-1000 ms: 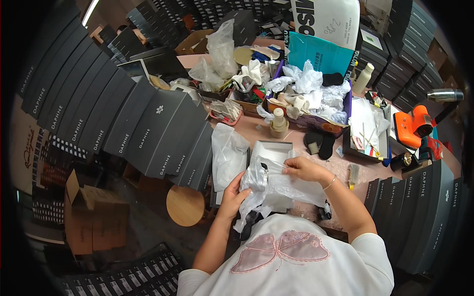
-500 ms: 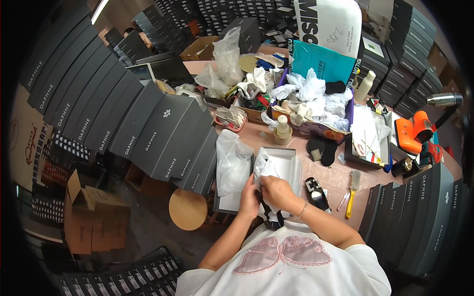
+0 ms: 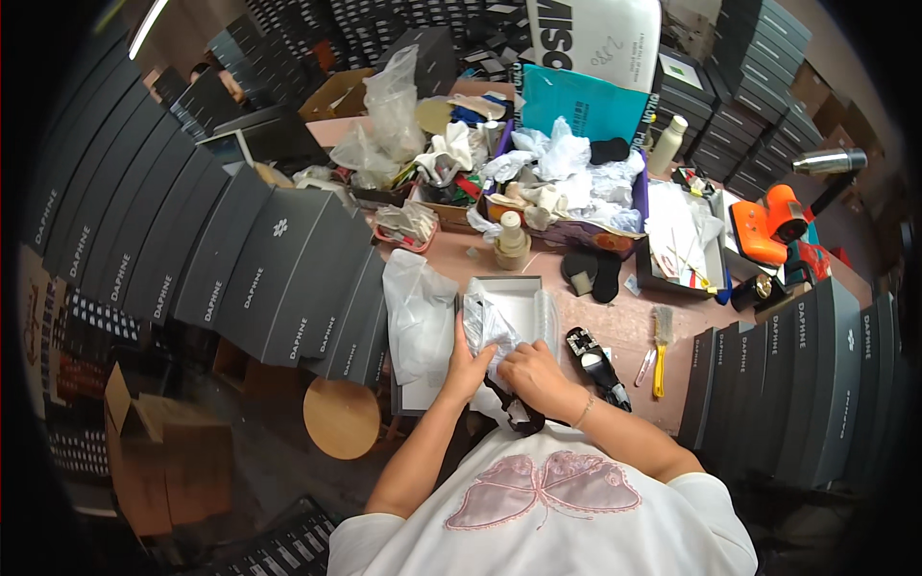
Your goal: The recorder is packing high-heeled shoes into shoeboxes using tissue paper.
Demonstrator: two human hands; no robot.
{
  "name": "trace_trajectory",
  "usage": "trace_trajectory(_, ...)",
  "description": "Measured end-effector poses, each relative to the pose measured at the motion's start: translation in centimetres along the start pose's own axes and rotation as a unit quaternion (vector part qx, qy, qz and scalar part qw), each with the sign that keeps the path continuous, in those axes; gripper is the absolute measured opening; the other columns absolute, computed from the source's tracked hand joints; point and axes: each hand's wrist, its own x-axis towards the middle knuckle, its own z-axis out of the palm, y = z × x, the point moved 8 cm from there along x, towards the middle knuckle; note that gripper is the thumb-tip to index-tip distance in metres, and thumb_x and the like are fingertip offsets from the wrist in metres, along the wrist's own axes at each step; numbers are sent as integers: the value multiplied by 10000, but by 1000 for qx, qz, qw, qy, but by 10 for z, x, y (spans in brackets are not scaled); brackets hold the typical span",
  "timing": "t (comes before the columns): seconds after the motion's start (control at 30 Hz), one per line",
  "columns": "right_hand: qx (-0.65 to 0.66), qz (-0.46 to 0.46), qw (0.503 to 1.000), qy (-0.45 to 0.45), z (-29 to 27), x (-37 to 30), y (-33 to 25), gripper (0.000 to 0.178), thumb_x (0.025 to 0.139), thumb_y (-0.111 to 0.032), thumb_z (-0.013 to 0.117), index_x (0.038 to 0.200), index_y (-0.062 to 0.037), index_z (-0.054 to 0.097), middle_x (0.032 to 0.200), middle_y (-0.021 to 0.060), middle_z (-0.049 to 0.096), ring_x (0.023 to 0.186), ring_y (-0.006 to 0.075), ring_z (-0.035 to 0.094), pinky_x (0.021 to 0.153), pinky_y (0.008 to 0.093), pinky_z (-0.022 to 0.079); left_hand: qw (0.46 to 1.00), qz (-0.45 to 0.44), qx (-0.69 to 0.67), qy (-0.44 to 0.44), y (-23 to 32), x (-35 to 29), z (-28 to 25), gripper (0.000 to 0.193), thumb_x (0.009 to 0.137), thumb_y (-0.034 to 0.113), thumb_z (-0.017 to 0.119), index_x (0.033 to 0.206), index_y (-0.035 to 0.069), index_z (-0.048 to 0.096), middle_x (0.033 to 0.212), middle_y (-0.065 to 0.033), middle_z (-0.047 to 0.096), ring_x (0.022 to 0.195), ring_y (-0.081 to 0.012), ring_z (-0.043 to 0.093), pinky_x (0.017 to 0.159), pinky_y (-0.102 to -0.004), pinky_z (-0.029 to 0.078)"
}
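Between my two hands is a black shoe [image 3: 524,419] with straps, its far part wrapped in crumpled white tissue paper [image 3: 486,319]. My left hand [image 3: 468,369] grips the wrapped part from the left side. Closed fingers of my right hand [image 3: 540,380] pinch at the shoe and paper from the right; the exact grip is hidden beneath them. Just beyond, a shoebox [image 3: 523,290] stands open, with bubble wrap [image 3: 548,322] along its right side. White paper [image 3: 418,312] drapes over the box lid at the left. A second black shoe [image 3: 596,366] lies right of my hands.
Stacked dark shoeboxes [image 3: 288,259] line the left side, and more boxes [image 3: 816,374] stand at right. A yellow-handled brush [image 3: 661,353], black insoles [image 3: 593,276], a cream bottle [image 3: 512,242] and a purple bin [image 3: 638,187] of crumpled paper sit on the table.
The view has turned, shifting the scene leftward. My right hand has moved right of my left hand, so more of the white paper shows between them. The shoe remains held.
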Motion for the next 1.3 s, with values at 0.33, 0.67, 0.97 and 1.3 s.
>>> trace_trajectory(0.33, 0, 126, 986, 110, 13, 40, 49, 627, 749, -171, 662, 1306, -24, 413, 827, 135, 636, 688, 305, 651, 636, 400, 497, 996, -65, -44, -40, -6, 7, 4, 738, 889, -24, 526, 1466, 57, 72, 1369, -136, 385, 1224, -208, 428, 1017, -320, 365)
trace_trajectory(0.67, 70, 68, 980, 174, -38, -2, 22, 390, 727, -104, 686, 1100, -92, 574, 917, 83, 574, 880, 276, 551, 747, 383, 464, 992, -60, -74, -80, 5, 0, 3, 756, 876, -14, 562, 1467, 65, 97, 1365, -106, 371, 1237, -187, 402, 1028, -314, 344)
trace_trajectory(0.97, 56, 65, 990, 114, -16, 3, 40, 412, 709, -69, 671, 1114, -80, 601, 1020, 121, 596, 892, 311, 586, 752, 394, 482, 991, -38, -10, -129, 23, -7, 19, 793, 864, -11, 580, 1473, 67, 79, 1381, -115, 354, 1257, -192, 386, 1042, -321, 334)
trace_trajectory(1.3, 108, 93, 988, 63, 5, 31, 50, 565, 713, -41, 631, 1249, -39, 452, 1168, 250, 505, 825, 398, 632, 721, 439, 527, 954, -238, -75, -165, -1, -15, 26, 806, 846, -18, 595, 1467, 181, 122, 1296, -45, 443, 1125, -156, 516, 838, -274, 499)
